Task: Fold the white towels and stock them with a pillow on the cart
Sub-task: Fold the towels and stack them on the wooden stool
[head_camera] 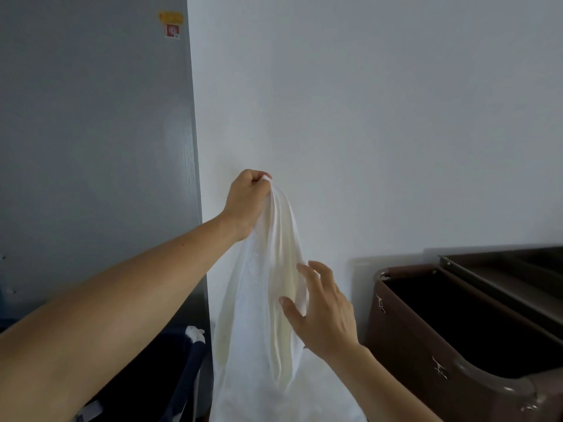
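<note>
A white towel (pixel 262 315) hangs in long folds in front of the white wall, reaching down past the bottom of the view. My left hand (pixel 246 202) is raised and grips the towel's top end in a fist. Lower and to the right, my right hand (pixel 323 312) has its fingers spread, and the fingertips touch the towel's right edge. The brown cart (pixel 405 339) stands at the lower right with its dark fabric bag open on top. No pillow is in view.
A grey door (pixel 91 147) with a yellow and red sticker fills the left. A dark blue bin (pixel 170 370) with a bit of white cloth on its rim sits at the lower left. The cart's upper tray (pixel 518 269) is at the far right.
</note>
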`<state>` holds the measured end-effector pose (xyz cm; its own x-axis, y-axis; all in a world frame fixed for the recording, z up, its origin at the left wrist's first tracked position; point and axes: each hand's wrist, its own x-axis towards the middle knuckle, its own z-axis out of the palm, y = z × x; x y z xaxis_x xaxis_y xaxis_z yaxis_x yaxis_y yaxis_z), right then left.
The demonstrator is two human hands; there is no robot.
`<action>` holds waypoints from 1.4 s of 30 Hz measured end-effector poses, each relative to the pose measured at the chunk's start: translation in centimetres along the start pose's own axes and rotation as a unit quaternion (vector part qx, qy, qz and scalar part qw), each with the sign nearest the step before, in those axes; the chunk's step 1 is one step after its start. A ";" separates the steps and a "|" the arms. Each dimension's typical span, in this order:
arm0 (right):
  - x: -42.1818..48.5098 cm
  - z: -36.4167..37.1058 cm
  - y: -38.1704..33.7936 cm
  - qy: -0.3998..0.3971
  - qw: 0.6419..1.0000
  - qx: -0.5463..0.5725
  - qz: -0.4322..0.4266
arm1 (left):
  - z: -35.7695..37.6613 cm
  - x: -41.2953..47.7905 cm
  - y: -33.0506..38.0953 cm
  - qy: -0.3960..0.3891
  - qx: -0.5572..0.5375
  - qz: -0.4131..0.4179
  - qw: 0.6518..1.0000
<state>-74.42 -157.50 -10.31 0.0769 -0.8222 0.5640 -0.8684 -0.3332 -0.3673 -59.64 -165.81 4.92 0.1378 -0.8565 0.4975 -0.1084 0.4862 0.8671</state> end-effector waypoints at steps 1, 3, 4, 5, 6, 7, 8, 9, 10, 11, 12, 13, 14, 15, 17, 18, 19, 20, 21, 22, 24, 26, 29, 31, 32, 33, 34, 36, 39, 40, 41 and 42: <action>0.3 -0.2 -0.4 0.008 1.000 0.006 0.009 | 0.3 -0.2 0.0 0.001 -0.004 -0.001 1.000; 1.0 -0.5 -1.3 -0.002 0.998 0.024 0.049 | 1.0 -0.7 0.0 0.007 -0.012 -0.001 1.000; 1.4 -0.7 -1.7 -0.002 0.996 0.044 0.081 | 1.3 -1.0 0.1 0.007 -0.009 0.005 1.000; 1.7 -0.8 -1.9 0.008 0.991 0.070 0.114 | 1.5 -1.4 0.2 0.004 -0.002 0.013 1.000; 2.0 -1.0 -2.2 0.023 0.985 0.093 0.143 | 1.7 -1.7 0.3 -0.002 0.007 0.022 1.000; 2.3 -1.1 -2.4 0.034 0.981 0.104 0.160 | 1.8 -2.0 0.4 -0.007 0.016 0.032 0.999; 2.4 -1.2 -2.6 0.041 0.980 0.103 0.167 | 1.8 -2.2 0.4 -0.010 0.023 0.042 0.999; 2.5 -1.3 -2.6 0.043 0.980 0.095 0.168 | 1.8 -2.4 0.4 -0.014 0.029 0.053 0.998; 2.6 -1.2 -2.5 0.044 0.981 0.090 0.167 | 1.9 -2.4 0.4 -0.019 0.037 0.067 0.997; 2.7 -1.2 -2.5 0.046 0.981 0.091 0.166 | 1.8 -2.3 0.3 -0.025 0.044 0.078 0.996; 2.7 -1.2 -2.4 0.047 0.980 0.101 0.166 | 1.8 -2.2 0.2 -0.028 0.050 0.083 0.995; 2.8 -1.1 -2.2 0.043 0.977 0.119 0.172 | 1.7 -2.0 0.1 -0.026 0.053 0.082 0.995; 2.8 -1.1 -1.7 0.034 0.972 0.142 0.185 | 1.4 -1.6 -0.2 -0.020 0.057 0.080 0.995; 2.6 -1.1 -1.2 0.018 0.967 0.160 0.198 | 1.1 -1.1 -0.4 -0.007 0.059 0.077 0.995; 2.2 -0.9 0.4 -0.044 0.967 0.145 0.207 | -0.1 0.3 -0.9 0.038 0.066 0.057 0.995; 1.8 -0.9 1.3 -0.086 0.968 0.118 0.205 | -0.7 1.0 -1.1 0.054 0.065 0.051 0.995; 1.5 -0.9 2.2 -0.124 0.966 0.097 0.204 | -1.4 1.6 -1.2 0.062 0.061 0.051 0.995; 1.3 -1.0 3.0 -0.145 0.964 0.093 0.203 | -2.1 2.2 -1.4 0.070 0.057 0.052 0.995; 1.1 -1.2 3.7 -0.150 0.963 0.108 0.197 | -2.8 2.8 -1.6 0.081 0.054 0.051 0.994; 1.1 -1.5 4.2 -0.143 0.963 0.131 0.186 | -3.6 3.4 -2.1 0.094 0.054 0.044 0.993; 1.4 -2.9 4.7 -0.124 0.973 0.144 0.134 | -5.0 4.5 -3.2 0.099 0.070 0.029 0.992; 1.8 -4.3 5.0 -0.138 0.982 0.118 0.058 | -5.9 4.9 -4.2 0.085 0.085 0.023 0.992; 2.4 -5.2 5.1 -0.171 0.982 0.073 -0.024 | -7.1 5.2 -5.1 0.070 0.091 -0.001 0.993; 2.6 -5.3 5.2 -0.189 0.980 0.045 -0.036 | -7.9 5.4 -5.6 0.056 0.100 0.003 0.993; 2.7 -5.2 5.1 -0.209 0.977 0.024 -0.041 | -8.2 5.5 -5.8 0.052 0.106 0.007 0.993; 2.7 -5.3 4.9 -0.235 0.971 0.001 -0.041 | -8.4 5.4 -5.7 0.048 0.110 0.011 0.993; 2.8 -5.4 4.7 -0.255 0.966 -0.012 -0.032 | -8.6 5.4 -5.8 0.047 0.113 0.012 0.992; 2.5 -5.7 4.5 -0.289 0.957 0.015 -0.006 | -9.1 5.5 -5.7 0.054 0.114 0.013 0.992; 1.4 -5.7 4.3 -0.329 0.943 0.042 -0.020 | -10.3 5.9 -5.7 0.098 0.118 0.005 0.988; 1.1 -5.7 4.3 -0.325 0.945 0.014 -0.034 | -10.6 6.0 -5.8 0.106 0.129 0.006 0.986; 1.0 -5.8 4.3 -0.312 0.948 -0.033 -0.053 | -10.8 6.0 -5.9 0.109 0.139 0.008 0.984; 1.0 -5.9 4.3 -0.293 0.951 -0.069 -0.065 | -10.8 5.9 -5.9 0.114 0.144 0.005 0.983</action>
<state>-80.95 -157.04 -6.99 0.4140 -0.9073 0.0738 -0.8853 -0.4201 -0.1994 -47.55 -171.87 2.98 0.3484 -0.7744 0.5281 -0.3811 0.3976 0.8346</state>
